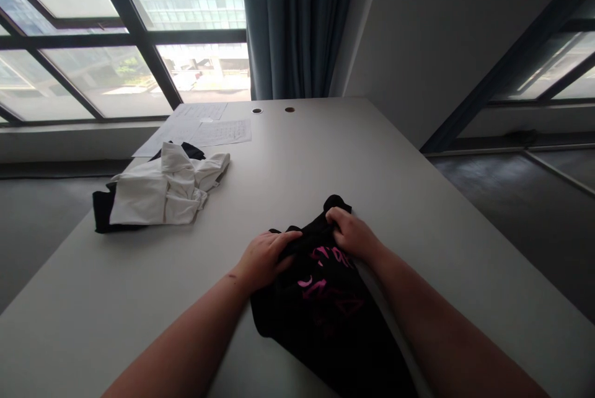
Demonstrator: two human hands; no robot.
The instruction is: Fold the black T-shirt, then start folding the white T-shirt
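A black garment with pink lettering (325, 305) lies bunched on the grey table (418, 212), close to me. My left hand (264, 258) grips its upper left edge with curled fingers. My right hand (351, 234) is closed on the fabric at the upper right, just below a small black fold that sticks out. Both forearms reach in from the bottom of the view.
A pile of white and black clothes (160, 190) sits at the table's left side. Sheets of paper (209, 128) lie at the far left edge, near two cable holes (273, 110). Windows and a dark curtain (297, 20) stand behind the table.
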